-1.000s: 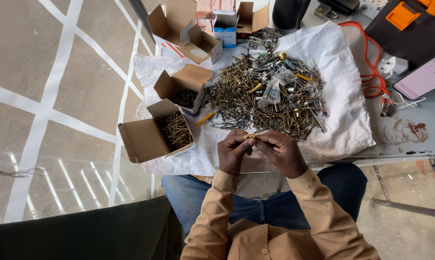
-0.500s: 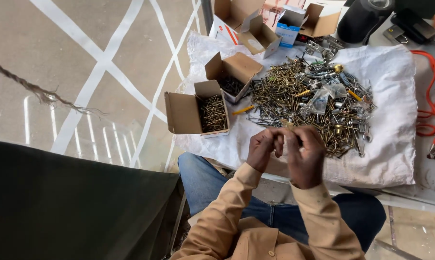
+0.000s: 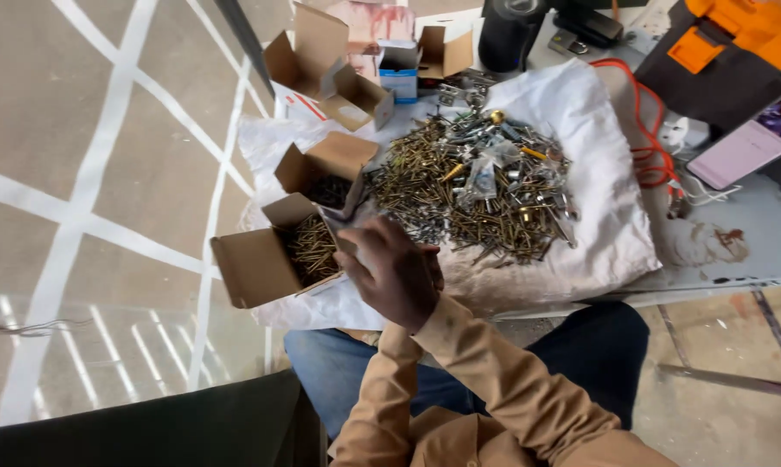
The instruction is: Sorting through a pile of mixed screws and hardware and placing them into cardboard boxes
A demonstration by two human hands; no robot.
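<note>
The right hand (image 3: 396, 270) reaches left to the near cardboard box (image 3: 265, 259) holding brass screws (image 3: 312, 246), covering the left hand; its grip is hidden, I cannot tell. The mixed screw pile (image 3: 472, 186) lies right of it on the white sack (image 3: 602, 233). Half a second ago both hands pinched together before the pile.

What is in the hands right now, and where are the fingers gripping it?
Cannot be told. The right hand reaches toward the near open box of screws with its back to the camera, so its fingers and anything in them are hidden. The left hand is covered beneath it.

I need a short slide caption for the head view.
A hand reaches beside an open cardboard box of screws.
</note>
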